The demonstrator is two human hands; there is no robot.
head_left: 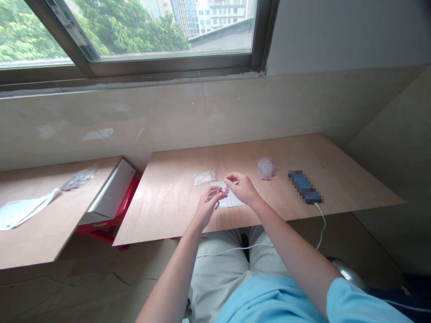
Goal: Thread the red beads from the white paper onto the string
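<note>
Where the forearms reached out over the lap, pale trousers and a light blue shirt filled the nearest part of the view, with a white cable lying across the trousers. The hands were raised just above the wooden counter. The left hand was closed around a small clear and pink item, gripping it between thumb and fingers. The right hand was partly closed, its fingertips pinched at the pink end of the same item. The item's exact kind was too small to tell.

A white sheet lay on the counter directly beneath the hands. A flat clear bag lay just beyond it, and a crumpled clear bag lay to the right. Farther right was a phone, blurred in the view, with the cable leading from its lower end over the counter edge.

To the left, a second counter carried a face mask and a plastic packet. A white box and a red stand stood between the two counters. A window showing trees and buildings was set in the far wall.
</note>
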